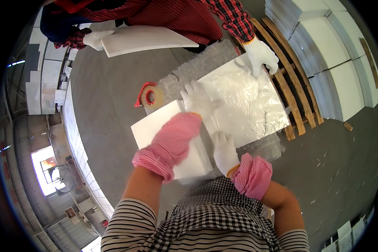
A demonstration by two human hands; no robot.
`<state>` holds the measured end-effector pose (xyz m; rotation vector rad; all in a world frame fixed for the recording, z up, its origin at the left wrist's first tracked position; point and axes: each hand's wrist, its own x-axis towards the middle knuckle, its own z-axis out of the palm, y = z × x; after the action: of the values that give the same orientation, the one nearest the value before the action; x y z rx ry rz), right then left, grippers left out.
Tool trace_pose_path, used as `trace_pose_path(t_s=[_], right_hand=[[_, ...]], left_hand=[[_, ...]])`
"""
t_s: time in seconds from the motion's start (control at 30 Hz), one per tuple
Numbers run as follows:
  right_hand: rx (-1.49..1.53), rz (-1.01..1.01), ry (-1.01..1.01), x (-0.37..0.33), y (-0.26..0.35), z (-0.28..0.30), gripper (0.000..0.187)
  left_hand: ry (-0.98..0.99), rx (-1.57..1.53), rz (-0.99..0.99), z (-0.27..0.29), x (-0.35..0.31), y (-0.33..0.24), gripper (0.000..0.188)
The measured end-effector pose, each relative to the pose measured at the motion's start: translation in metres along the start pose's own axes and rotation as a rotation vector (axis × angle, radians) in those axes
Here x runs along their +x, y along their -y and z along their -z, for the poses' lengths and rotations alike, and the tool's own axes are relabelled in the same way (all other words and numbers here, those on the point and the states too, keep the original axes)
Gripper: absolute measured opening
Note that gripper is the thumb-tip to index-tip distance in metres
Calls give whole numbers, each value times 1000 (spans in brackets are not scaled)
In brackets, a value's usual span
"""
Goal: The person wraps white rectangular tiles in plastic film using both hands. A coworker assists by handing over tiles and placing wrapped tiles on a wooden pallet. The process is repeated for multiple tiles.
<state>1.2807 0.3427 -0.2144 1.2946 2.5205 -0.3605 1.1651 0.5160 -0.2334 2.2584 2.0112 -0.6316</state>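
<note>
My left hand (pixel 196 99), in a white knit glove, lies with fingers spread at the edge between a thick white block (pixel 149 128) and a white panel under clear plastic film (pixel 250 105). My right hand (pixel 225 152), gloved the same way, rests with fingers stretched out on the film's near edge. Pink checked sleeve covers wrap both my forearms. Across from me, a co-worker's gloved hand (pixel 261 56) touches the panel's far right corner. The co-worker's other gloved hand (pixel 97 39) grips a white board (pixel 149 40).
A red tape dispenser (pixel 150 96) with a roll stands beyond the block, beside crumpled plastic wrap (pixel 185 72). To the right are a wooden pallet (pixel 290 90) and tall stacks of white slabs (pixel 334 71). More white pieces (pixel 40 90) are stacked at far left.
</note>
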Motion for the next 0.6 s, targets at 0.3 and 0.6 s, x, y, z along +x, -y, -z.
trace_pose_path(t_s=[0.3,0.6], right_hand=[[263,-53,-142,-2,5,-32,43],[361,-26,-315,-2,1,-33,34]], left_hand=[[-656,-456,204,-73,-11,-44,50],[-576,-701,-177,-64,-12,-47,25]])
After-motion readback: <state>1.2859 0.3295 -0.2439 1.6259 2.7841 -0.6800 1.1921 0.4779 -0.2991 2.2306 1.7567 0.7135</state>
